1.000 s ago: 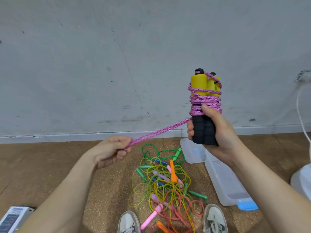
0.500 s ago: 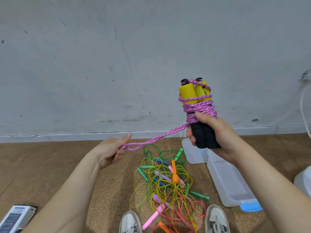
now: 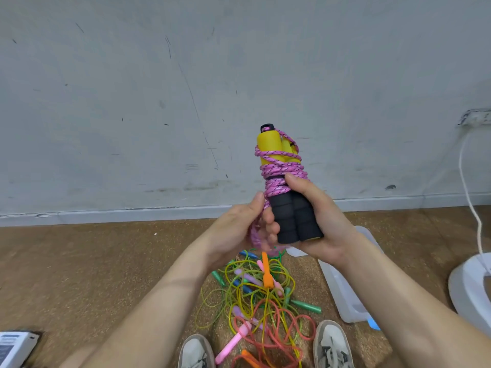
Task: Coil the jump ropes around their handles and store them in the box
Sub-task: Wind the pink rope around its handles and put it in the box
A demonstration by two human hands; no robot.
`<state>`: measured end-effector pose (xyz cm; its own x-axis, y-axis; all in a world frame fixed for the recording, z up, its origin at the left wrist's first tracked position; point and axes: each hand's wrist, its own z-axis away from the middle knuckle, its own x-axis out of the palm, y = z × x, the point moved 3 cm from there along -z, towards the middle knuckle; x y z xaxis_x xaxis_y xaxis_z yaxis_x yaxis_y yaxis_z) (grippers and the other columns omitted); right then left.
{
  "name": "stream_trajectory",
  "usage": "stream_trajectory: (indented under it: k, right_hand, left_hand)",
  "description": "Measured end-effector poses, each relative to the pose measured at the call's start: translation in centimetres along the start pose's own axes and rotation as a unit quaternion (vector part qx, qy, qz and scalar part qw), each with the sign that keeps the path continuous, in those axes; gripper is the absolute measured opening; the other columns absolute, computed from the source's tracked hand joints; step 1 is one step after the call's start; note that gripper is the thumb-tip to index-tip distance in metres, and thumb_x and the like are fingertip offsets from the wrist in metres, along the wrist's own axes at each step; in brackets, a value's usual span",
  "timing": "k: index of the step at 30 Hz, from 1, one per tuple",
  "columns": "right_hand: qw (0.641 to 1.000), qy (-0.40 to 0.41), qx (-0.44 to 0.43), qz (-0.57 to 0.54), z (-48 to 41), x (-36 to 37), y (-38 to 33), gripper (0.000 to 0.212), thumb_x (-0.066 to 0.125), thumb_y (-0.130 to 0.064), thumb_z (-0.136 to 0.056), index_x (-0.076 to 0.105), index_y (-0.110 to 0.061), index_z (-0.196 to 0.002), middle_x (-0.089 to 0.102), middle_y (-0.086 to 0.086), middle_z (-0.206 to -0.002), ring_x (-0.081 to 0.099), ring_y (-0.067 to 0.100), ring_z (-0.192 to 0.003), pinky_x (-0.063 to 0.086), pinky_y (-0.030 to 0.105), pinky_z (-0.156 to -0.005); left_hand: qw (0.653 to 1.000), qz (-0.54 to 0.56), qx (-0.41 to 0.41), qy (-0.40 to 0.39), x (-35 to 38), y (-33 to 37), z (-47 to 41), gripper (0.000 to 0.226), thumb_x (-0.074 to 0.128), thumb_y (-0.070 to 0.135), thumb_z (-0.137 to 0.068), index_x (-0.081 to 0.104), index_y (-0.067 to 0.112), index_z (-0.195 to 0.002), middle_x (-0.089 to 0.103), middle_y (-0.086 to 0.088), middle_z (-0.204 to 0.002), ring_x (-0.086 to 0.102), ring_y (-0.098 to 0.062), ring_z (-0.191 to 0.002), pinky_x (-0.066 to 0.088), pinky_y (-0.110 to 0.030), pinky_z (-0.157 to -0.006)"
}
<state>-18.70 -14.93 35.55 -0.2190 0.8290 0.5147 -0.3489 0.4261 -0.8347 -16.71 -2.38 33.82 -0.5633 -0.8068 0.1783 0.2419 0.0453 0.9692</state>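
Two handles up in the air, side by side and upright, black foam at the bottom and yellow at the top, and the right hand has them clamped tight around the foam, thumb pressing on the lowest turns of the coil. Pink rope is wrapped thick around the middle of the pair, with a few looser turns crossing the yellow tops. Left hand is right up against the bundle, thumb raised beside the coil, fingers closed on the loose tail of that rope, which drops blurred between the two hands. Down on the brown floor, the box sits to the right, clear plastic with a blue latch at its near end; the right forearm covers most of it, and I cannot tell what is inside from the sliver on show. A clear lid peeks out just beyond it, under the right wrist. Centre floor, the pile of ropes lies loose and tangled, outside the box: yellow, green and red cords with orange, pink, green and blue handles mixed through. Two shoes flank its near edge, and the grey wall fills the background.
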Motion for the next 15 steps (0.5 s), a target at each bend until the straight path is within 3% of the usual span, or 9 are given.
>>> stream_trajectory:
  k: [2,4,7,11,15]
  right_hand:
    - [0.999,0.035,0.014,0.027,0.1,-0.7,-0.4,0.038,0.056,-0.045,-0.084,0.062,-0.008,-0.077,0.058,0.014,-0.070,0.052,0.023,-0.053,0.044,0.032,-0.057]
    - [0.992,0.075,0.038,0.090,0.3,-1.4,-0.4,0.036,0.062,-0.045,-0.083,0.061,-0.009,-0.076,0.059,0.014,-0.069,0.053,0.024,-0.053,0.044,0.032,-0.057]
    - [0.964,0.129,0.033,0.230,0.3,-2.0,-0.2,0.032,0.067,-0.040,-0.085,0.061,-0.009,-0.080,0.060,0.017,-0.068,0.054,0.025,-0.051,0.045,0.032,-0.055]
    - [0.884,0.143,0.015,0.444,0.2,-2.0,-0.2,0.026,0.071,-0.036,-0.084,0.059,-0.013,-0.078,0.060,0.011,-0.061,0.052,0.022,-0.047,0.041,0.024,-0.044]
    - [0.799,0.092,0.091,0.588,0.2,-2.0,0.8,0.028,0.070,-0.040,-0.081,0.062,-0.015,-0.091,0.057,0.000,-0.054,0.050,0.015,-0.042,0.040,0.022,-0.043]
  left_hand:
    - [0.991,-0.116,0.024,0.059,-1.2,0.6,-0.1,0.031,0.050,0.033,-0.094,0.065,0.015,-0.073,0.049,0.011,-0.048,0.038,-0.004,-0.040,0.031,-0.026,-0.051]
    - [0.947,-0.294,0.058,0.111,-2.7,1.7,0.1,0.018,0.062,0.027,-0.089,0.070,0.014,-0.080,0.053,0.012,-0.047,0.042,0.001,-0.043,0.034,-0.023,-0.050]
    - [0.800,-0.578,0.102,0.127,-3.6,2.3,0.7,0.016,0.068,0.039,-0.084,0.074,0.024,-0.085,0.068,0.005,-0.067,0.057,-0.007,-0.063,0.042,-0.028,-0.061]
    - [0.697,-0.685,0.183,0.107,-3.3,3.2,1.7,0.021,0.063,0.044,-0.086,0.072,0.027,-0.094,0.071,0.000,-0.078,0.064,-0.022,-0.078,0.048,-0.035,-0.065]
    - [0.690,-0.693,0.189,0.087,-3.0,3.5,2.4,0.025,0.067,0.049,-0.080,0.073,0.030,-0.094,0.070,0.003,-0.082,0.064,-0.021,-0.081,0.049,-0.036,-0.067]
